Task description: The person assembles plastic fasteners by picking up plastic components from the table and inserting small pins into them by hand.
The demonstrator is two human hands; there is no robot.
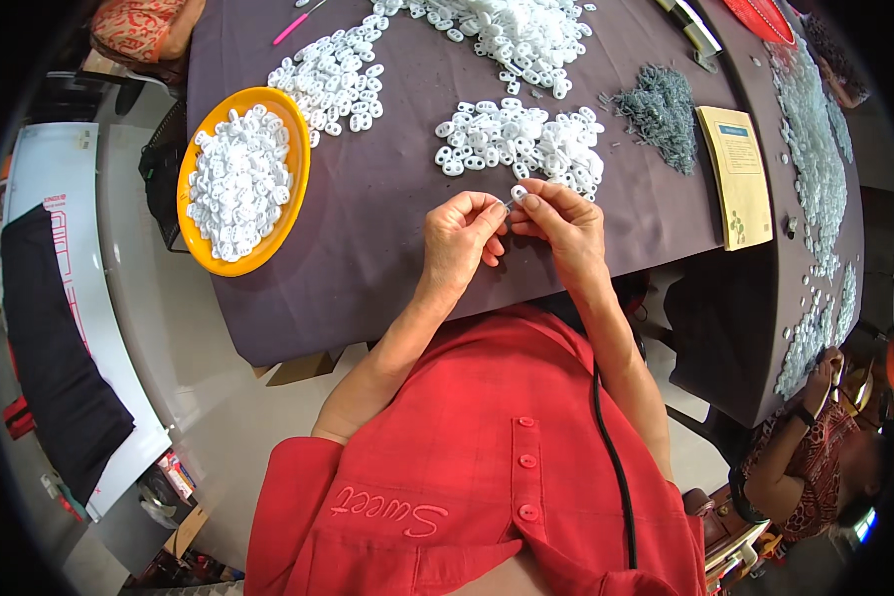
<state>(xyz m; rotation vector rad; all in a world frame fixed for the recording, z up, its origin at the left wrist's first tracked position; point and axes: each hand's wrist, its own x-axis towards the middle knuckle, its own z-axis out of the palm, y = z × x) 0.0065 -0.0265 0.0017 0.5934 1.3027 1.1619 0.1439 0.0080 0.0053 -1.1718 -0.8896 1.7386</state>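
Note:
Both hands meet just past the near edge of the cloth-covered table (368, 308). Thumb and finger of my right hand (571, 230) pinch a small white oval piece with two holes (519, 193). My left hand (460, 243) is closed in a pinch beside it, with a thin greyish sliver (509, 206) at its fingertips, touching or nearly touching the white piece. Its exact shape is too small to tell. Right beyond the hands spreads a pile of similar white two-holed pieces (517, 137). To its right is a heap of small grey, thin pieces (663, 114).
An orange oval bowl (302, 139) full of white pieces stands at the left edge. More white piles (333, 79) lie farther back, near a pink-handled tool (290, 28). A yellow booklet (735, 179) lies right. Another person (795, 467) works at the right-hand table.

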